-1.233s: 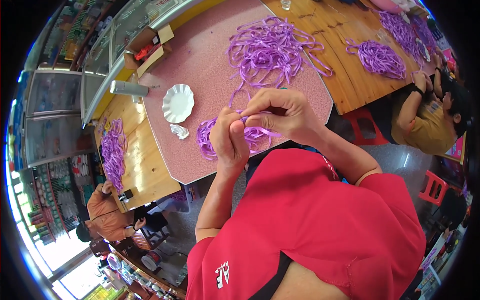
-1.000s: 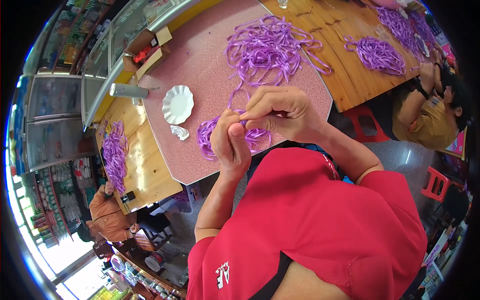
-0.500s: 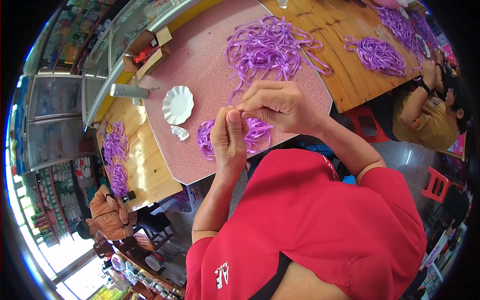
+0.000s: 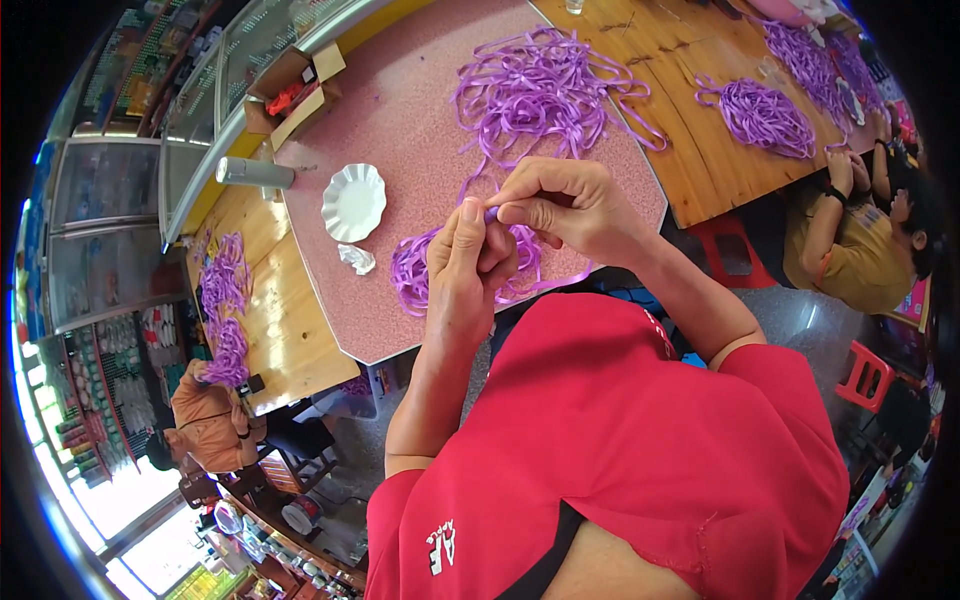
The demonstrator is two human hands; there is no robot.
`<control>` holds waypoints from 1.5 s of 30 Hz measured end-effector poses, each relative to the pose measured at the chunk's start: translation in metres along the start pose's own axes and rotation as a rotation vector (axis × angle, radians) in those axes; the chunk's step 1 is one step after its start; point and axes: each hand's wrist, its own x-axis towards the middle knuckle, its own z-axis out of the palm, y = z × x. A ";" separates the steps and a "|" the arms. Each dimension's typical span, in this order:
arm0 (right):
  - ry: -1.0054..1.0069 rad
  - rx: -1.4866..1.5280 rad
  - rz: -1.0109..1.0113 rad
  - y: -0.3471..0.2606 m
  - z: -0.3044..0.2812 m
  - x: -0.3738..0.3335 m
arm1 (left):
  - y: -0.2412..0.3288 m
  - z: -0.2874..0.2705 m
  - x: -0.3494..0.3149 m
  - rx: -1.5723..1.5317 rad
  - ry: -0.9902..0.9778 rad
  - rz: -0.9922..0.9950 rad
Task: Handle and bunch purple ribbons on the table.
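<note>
Over the near part of a pink speckled table (image 4: 420,120), both hands meet fingertip to fingertip. My left hand (image 4: 468,255) is closed, thumb up, pinching a purple ribbon (image 4: 491,214). From the right, my right hand (image 4: 572,208) pinches the same ribbon, which shows as a small folded or rolled bit between the fingers. A strand (image 4: 467,186) runs behind the hands toward a big loose heap of purple ribbon (image 4: 530,95) farther off. Underneath the hands lies a smaller ribbon pile (image 4: 410,275), partly covered by my left hand.
A white fluted dish (image 4: 354,202) and crumpled white paper (image 4: 356,260) lie at left. Behind them are a grey cylinder (image 4: 255,173) and an open cardboard box (image 4: 300,100). Co-workers sit at left (image 4: 205,420) and right (image 4: 850,240), near more purple ribbon (image 4: 765,118).
My fingers have shifted around the ribbon, and a small purple bit now shows between them. The right hand's grip has turned slightly. The co-worker at left has moved a hand toward the ribbon.
</note>
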 end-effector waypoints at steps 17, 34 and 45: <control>-0.027 -0.219 -0.245 -0.014 0.006 0.003 | -0.007 -0.009 -0.003 0.789 0.098 0.693; -0.045 -0.304 -0.433 -0.012 0.008 0.000 | -0.005 -0.019 0.004 0.898 -0.050 0.984; -0.022 -0.107 -0.225 -0.015 0.015 -0.009 | -0.008 -0.018 0.003 0.850 -0.086 0.986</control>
